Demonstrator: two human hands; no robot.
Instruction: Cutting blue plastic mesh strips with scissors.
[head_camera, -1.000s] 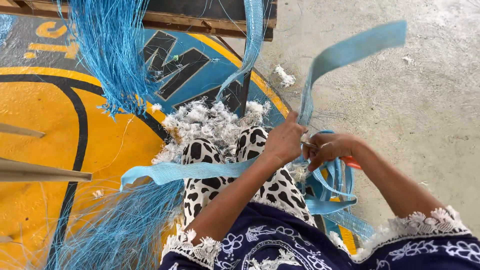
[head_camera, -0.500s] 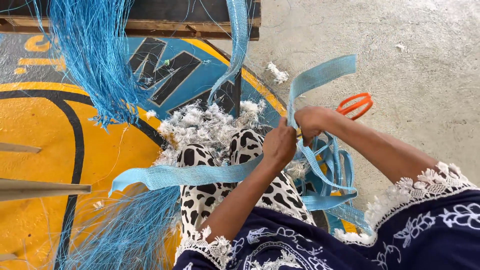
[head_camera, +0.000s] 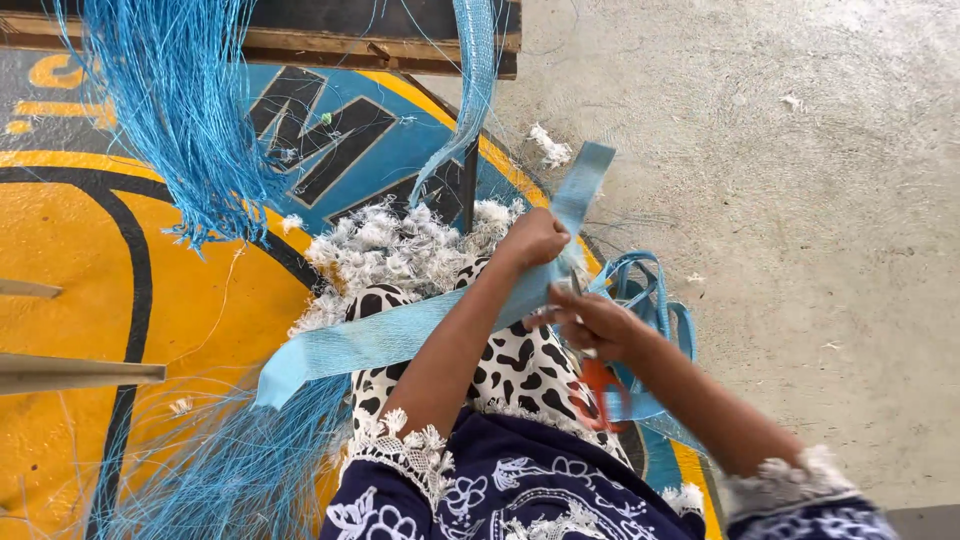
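My left hand (head_camera: 535, 240) is shut on a wide light-blue woven strip (head_camera: 370, 340). The strip runs from my lap at the left up to a short free end above that hand. Just below it, my right hand (head_camera: 590, 325) grips scissors with orange handles (head_camera: 600, 385). Their blades point up at the strip near my left hand. Both hands work over my black-and-white spotted trousers (head_camera: 510, 365).
A thick bundle of blue threads (head_camera: 190, 120) hangs at the upper left, with loose threads (head_camera: 200, 470) below. White fluff (head_camera: 390, 250) lies on the yellow-and-blue painted sheet (head_camera: 80, 250). Coiled blue strip (head_camera: 650, 290) sits by my right knee. Bare concrete floor (head_camera: 800, 200) lies to the right.
My right hand has drawn the scissors from the far right back toward my body, under the strip. The strip's raised free end now stands lower and shorter.
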